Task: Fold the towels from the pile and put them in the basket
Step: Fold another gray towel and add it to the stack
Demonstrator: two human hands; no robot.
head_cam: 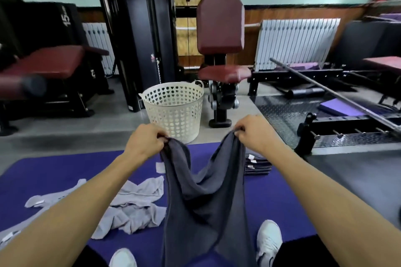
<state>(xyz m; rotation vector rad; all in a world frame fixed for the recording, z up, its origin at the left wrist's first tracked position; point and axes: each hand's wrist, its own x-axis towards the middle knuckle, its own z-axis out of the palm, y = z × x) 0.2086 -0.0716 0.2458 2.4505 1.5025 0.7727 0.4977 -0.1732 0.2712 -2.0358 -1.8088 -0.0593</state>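
Note:
A dark grey towel hangs in front of me over the purple mat. My left hand pinches its upper left corner and my right hand pinches its upper right corner, with the top edge sagging between them. A loose pile of light grey towels lies crumpled on the mat to the left. A small stack of folded dark towels sits on the mat to the right, partly hidden by the held towel. The white perforated basket stands on the floor just beyond the mat.
Gym machines with maroon pads stand behind the basket and at left. A black steel platform with a barbell lies at right. My white shoes rest on the mat's near edge.

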